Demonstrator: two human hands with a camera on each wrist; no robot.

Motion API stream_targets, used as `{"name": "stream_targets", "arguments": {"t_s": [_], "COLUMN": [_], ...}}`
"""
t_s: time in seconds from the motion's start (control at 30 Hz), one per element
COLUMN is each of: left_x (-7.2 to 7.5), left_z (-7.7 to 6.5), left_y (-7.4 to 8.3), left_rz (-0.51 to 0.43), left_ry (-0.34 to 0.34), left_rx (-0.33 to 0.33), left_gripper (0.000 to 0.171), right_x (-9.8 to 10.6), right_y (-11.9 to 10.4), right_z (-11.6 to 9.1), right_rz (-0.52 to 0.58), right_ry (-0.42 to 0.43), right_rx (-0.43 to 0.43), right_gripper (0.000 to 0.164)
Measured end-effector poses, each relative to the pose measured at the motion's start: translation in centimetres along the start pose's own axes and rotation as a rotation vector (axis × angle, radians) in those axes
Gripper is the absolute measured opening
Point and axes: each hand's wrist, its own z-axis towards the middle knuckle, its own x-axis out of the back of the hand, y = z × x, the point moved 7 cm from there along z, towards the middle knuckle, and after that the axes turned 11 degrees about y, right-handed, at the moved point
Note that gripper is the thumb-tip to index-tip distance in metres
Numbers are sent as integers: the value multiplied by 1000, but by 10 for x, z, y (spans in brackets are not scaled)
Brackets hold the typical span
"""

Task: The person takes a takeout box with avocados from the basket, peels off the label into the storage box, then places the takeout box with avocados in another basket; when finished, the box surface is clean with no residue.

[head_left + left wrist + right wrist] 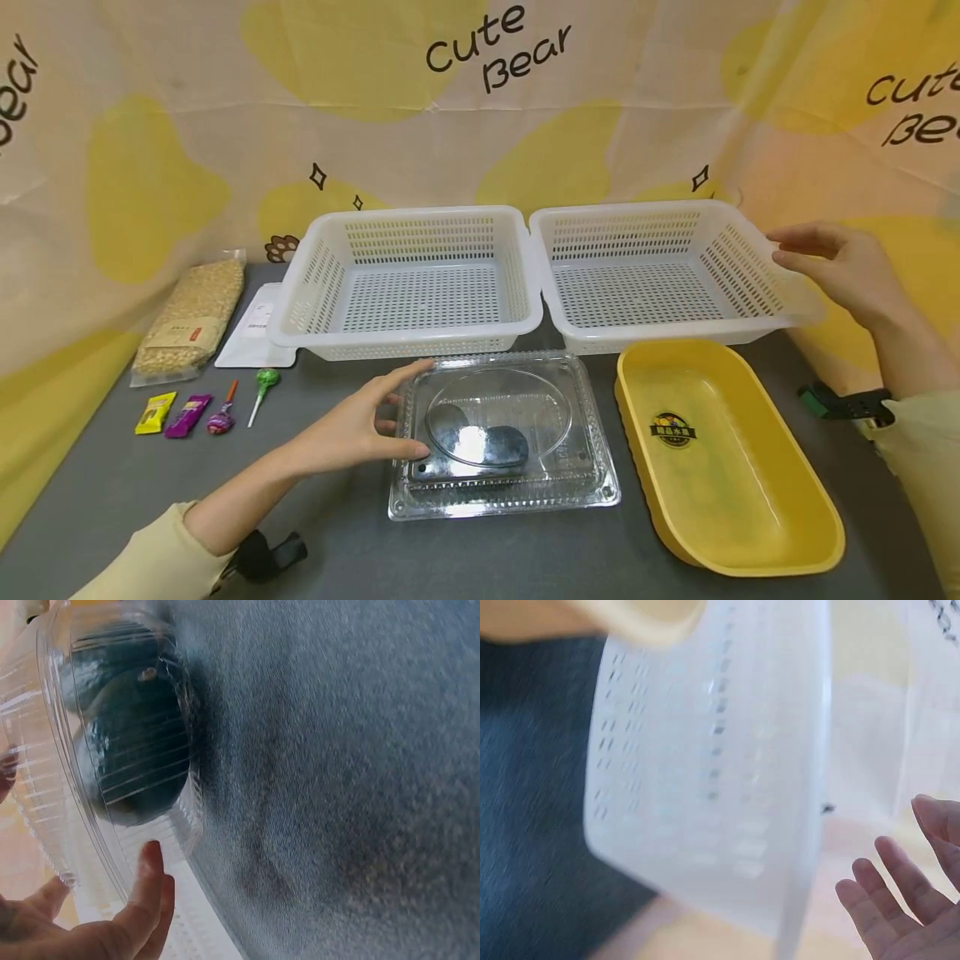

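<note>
A clear plastic clamshell box [498, 496] sits closed on the dark table. Two dark green fruits, likely avocados [139, 746], lie inside it. My left hand [360, 425] spreads its fingers and thumb about the box's left side; firm contact cannot be made out. In the left wrist view the fingers [146, 900] reach beside the clear wall. At the far right, my right hand [843, 267] hovers by the outer rim of the right white basket [671, 329]. The right wrist view shows its fingers [900, 881] loosely extended, apart from the basket, holding nothing.
Another white basket [408, 340] stands against the right one, at the back. A yellow tray [720, 492] lies front right. To the left are a grain bag [191, 312], a white packet [258, 333], two lollipops [266, 379], a yellow sachet [155, 413] and a purple one [187, 417].
</note>
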Motion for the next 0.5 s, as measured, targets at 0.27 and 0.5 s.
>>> {"name": "stream_targets", "arguments": {"t_s": [0.27,0.5], "left_x": [-1,-2], "left_z": [-3,-2], "left_y": [-6,-9], "left_rz": [-40,-61], "left_ry": [-27,-34], "left_rx": [79,123], "left_gripper": [97,97], "right_x": [1,-7], "right_y": [40,60], "right_z": [2,1], "right_rz": [-75,-60], "right_ry": [-58,-128], "right_rx": [-93,-94], "right_gripper": [53,59]}}
